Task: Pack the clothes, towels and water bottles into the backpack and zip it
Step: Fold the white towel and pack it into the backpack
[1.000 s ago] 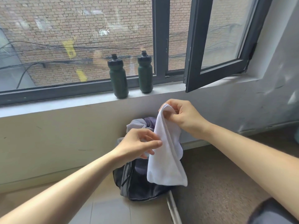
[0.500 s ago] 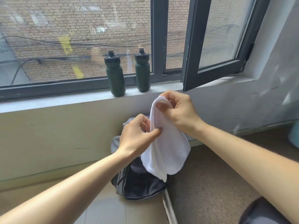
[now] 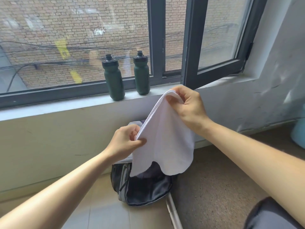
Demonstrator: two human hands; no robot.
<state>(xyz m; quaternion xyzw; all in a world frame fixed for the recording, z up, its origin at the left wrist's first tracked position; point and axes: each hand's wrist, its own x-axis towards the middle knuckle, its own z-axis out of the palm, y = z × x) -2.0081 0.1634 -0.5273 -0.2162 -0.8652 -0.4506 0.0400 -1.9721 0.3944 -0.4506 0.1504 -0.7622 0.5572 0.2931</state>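
Here, packing is judged partly done. A dark grey fabric backpack [image 3: 148, 190] sits open on the floor against the wall, directly below the pale window sill [image 3: 57, 107]. Pale and purple folded cloth [image 3: 137, 123] shows at its mouth, which suggests that some clothing is already inside; how much cannot be told. A small white terry towel [image 3: 165, 142] is not yet in: it hangs in the air just above and in front of the backpack's opening, hiding most of it. Two dark green plastic water bottles with black caps, the left bottle [image 3: 113, 81] and the right bottle [image 3: 141, 76], stand upright side by side on the sill, untouched and well apart from the bag. Left to do: towel in, both bottles in, zip closed.

The right hand [image 3: 188, 106] holds the towel's upper corner at about sill height, fingers curled and thumb pinching the folded edge. The left hand [image 3: 125, 142], lower and nearer the bag, pinches the towel's left edge between thumb and curled fingers. The cloth runs slantwise between the two grips, its lower hem hanging free.
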